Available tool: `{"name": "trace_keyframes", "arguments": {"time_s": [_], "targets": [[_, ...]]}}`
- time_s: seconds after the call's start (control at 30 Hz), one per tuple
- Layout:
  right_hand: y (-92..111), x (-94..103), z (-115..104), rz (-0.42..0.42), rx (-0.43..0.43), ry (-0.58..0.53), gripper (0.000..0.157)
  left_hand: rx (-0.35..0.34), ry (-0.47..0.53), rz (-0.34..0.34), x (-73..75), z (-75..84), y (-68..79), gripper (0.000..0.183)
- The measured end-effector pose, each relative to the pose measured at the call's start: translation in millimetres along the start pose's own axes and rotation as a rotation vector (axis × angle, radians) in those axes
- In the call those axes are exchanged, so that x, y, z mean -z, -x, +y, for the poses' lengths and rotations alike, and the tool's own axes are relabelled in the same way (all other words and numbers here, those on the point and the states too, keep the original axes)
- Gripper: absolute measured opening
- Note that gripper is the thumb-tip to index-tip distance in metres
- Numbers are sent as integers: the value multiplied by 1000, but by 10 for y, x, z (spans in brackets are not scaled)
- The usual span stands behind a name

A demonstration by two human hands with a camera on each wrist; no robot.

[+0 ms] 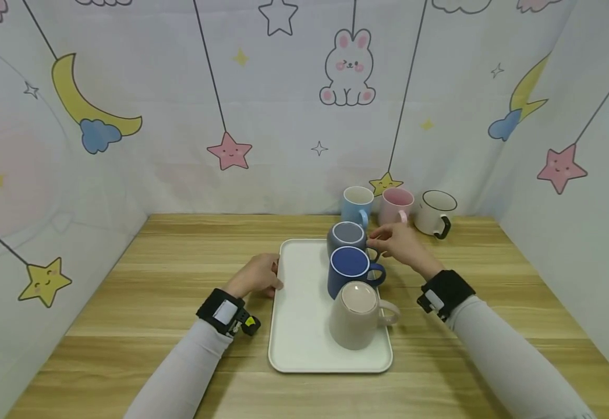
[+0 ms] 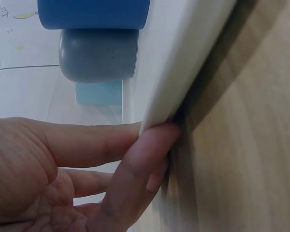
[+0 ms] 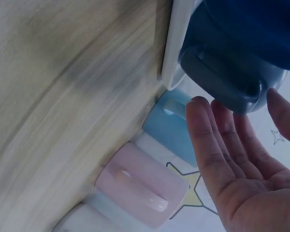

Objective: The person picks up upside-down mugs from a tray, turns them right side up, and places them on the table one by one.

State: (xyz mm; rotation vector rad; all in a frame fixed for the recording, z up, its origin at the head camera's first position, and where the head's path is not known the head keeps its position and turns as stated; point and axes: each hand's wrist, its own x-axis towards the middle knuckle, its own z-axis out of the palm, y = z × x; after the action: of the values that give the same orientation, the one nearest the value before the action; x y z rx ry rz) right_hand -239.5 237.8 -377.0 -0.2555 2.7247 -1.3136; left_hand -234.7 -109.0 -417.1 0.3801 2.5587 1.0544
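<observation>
A white tray (image 1: 304, 326) lies on the table with three upside-down mugs in a row along its right side. They are a grey-blue mug (image 1: 347, 234) at the back, a dark blue mug (image 1: 349, 265) in the middle and a beige mug (image 1: 356, 320) in front. My left hand (image 1: 256, 273) pinches the tray's left rim between thumb and fingers; in the left wrist view the thumb (image 2: 145, 150) lies on that edge. Beside the grey-blue mug's handle (image 3: 217, 79), my right hand (image 1: 400, 243) has its fingers extended and spread, thumb apart from them.
Behind the tray stand a light blue mug (image 1: 357, 203), a pink mug (image 1: 396, 206) and a white mug (image 1: 435, 212) with black rim and handle, all upright near the back curtain (image 1: 283, 186). Bare wooden tabletop (image 1: 189, 256) surrounds the tray.
</observation>
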Motion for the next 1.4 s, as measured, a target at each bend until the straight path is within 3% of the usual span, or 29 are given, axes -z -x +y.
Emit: {"name": "trace_keyframes", "arguments": {"time_s": [0.23, 0.57, 0.87, 1.2, 1.4], "targets": [[10, -60, -35, 53, 54, 166, 28, -4, 13, -2, 7, -12, 7, 22], [12, -124, -135, 39, 110, 316, 15, -9, 16, -5, 20, -2, 28, 22], [-38, -189, -240, 13, 152, 529, 8, -22, 8, -9, 36, 1, 33, 20], [-93, -167, -186, 64, 32, 416, 10, -6, 14, -18, 38, 39, 38, 20], [-99, -155, -199, 103, 62, 342, 11, -7, 17, -19, 49, 50, 57, 20]]}}
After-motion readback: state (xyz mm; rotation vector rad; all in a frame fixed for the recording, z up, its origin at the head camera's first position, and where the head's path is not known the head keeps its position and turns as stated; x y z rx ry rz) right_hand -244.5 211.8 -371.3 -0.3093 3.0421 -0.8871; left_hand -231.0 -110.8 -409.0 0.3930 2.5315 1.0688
